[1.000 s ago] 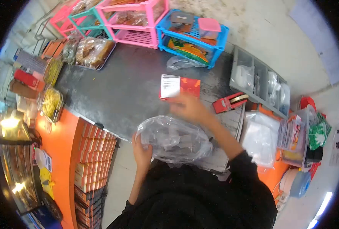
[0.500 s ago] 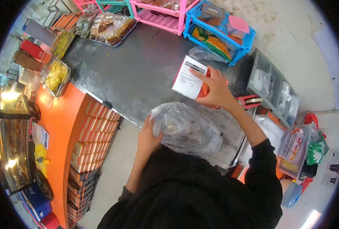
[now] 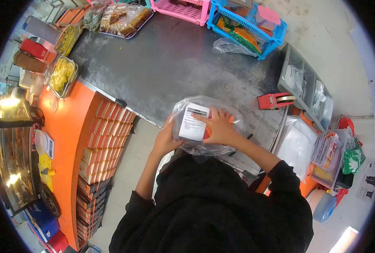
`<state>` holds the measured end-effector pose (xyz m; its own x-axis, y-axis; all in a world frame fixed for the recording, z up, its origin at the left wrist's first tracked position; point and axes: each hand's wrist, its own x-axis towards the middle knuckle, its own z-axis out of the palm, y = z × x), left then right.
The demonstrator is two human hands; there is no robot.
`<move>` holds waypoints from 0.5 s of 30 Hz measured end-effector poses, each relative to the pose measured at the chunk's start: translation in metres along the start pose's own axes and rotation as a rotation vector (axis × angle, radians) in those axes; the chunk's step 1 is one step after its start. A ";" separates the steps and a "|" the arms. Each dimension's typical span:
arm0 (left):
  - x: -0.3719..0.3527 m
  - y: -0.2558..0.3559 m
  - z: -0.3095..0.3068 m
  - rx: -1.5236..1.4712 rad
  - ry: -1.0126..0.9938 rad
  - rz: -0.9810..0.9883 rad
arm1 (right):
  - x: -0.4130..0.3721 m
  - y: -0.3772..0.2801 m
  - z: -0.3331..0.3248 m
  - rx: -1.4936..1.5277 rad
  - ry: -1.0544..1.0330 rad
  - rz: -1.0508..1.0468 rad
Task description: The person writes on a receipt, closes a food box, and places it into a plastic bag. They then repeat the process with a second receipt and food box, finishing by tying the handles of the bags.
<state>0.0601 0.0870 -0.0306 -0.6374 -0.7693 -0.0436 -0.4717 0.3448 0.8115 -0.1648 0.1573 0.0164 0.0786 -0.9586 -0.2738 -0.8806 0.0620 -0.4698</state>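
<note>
My right hand grips a small box with a white printed face and red-orange on its side. The box lies within the outline of a clear plastic bag, at the near edge of the dark counter. My left hand holds the bag's left edge, its fingers curled on the plastic close beside the box. The underside of the box is hidden.
A red tape dispenser sits right of the bag, near a grey divided tray. White plastic sheets or bags lie below it. Blue and pink baskets and a tray of wrapped cake stand along the back.
My right hand has brought the box down and left, from above the counter to the bag. My left hand stays at the bag's edge. The tape dispenser now shows fully.
</note>
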 end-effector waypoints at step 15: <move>0.013 0.143 -0.111 0.168 0.413 0.046 | -0.006 0.001 0.053 0.015 0.218 0.028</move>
<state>0.0524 0.0667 0.1497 -0.3792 -0.8897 0.2540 -0.5631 0.4398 0.6997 -0.1414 0.1783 -0.0272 -0.0501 -0.9938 -0.0995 -0.8736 0.0919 -0.4778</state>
